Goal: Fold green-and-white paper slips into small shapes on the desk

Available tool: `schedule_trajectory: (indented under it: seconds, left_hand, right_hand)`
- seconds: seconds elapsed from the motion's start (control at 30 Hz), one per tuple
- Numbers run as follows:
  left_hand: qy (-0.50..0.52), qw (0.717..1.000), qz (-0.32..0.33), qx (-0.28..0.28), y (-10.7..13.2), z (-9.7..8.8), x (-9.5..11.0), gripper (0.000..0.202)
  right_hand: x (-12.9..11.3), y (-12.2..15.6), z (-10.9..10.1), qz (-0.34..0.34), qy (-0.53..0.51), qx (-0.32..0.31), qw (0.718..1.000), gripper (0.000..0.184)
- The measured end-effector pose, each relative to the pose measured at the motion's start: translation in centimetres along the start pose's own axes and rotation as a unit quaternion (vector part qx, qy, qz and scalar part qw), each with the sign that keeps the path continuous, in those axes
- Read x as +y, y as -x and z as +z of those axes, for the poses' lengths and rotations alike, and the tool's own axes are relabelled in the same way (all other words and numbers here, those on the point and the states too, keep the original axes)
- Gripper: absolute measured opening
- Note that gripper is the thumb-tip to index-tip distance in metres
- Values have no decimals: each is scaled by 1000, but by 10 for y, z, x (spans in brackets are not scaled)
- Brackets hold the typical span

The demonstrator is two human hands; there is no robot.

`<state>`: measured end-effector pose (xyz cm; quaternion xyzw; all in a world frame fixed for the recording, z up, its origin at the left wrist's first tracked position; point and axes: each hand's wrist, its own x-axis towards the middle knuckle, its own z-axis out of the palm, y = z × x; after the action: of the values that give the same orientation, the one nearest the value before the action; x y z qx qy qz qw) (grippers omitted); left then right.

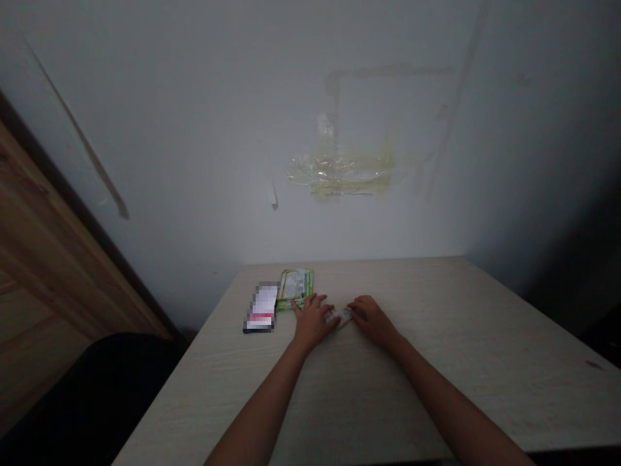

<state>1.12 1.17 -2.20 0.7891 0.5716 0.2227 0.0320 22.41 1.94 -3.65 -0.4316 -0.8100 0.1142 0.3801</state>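
Observation:
A small, pale, printed piece (345,316) that looks like folded paper or a packet lies on the table between my two hands. My left hand (313,322) rests with its fingers spread, the thumb at the left part of this piece. Its outer fingers reach the near edge of a green and white printed packet (295,286). On the other side, my right hand (373,320) pinches the piece's right end between thumb and fingers. The fingers cover much of the piece, so its full shape is hidden.
A phone (262,309) with a blurred-out screen lies left of the green packet. The pale wooden table (436,291) meets a wall (204,162) with clear tape (339,169) on it. A dark chair-like shape (97,395) and wooden panel (43,259) stand at the left.

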Motion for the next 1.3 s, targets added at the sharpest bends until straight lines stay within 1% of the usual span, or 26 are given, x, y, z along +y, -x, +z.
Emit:
schedule_trajectory:
  seconds: [0.2, 0.4, 0.53, 0.77, 1.3]
  left_hand:
    - [6, 1000, 14, -8, 0, 2, -1, 33]
    - [6, 999, 27, -23, 1, 0, 0, 32]
    - [8, 999, 33, -16, 2, -1, 1, 32]
    - [15, 999, 38, -9, 1, -2, 3, 19]
    - [12, 999, 30, -17, 1, -4, 4, 20]
  right_hand:
    - [2, 0, 1, 33, 24, 21, 999, 18]
    - [-4, 0, -2, 38, 19, 9, 999, 11]
    - [-5, -1, -2, 38, 24, 4, 999, 8]
    - [-1, -1, 1, 41, 25, 10, 999, 7]
    - [6, -1, 7, 42, 41, -4, 998, 10]
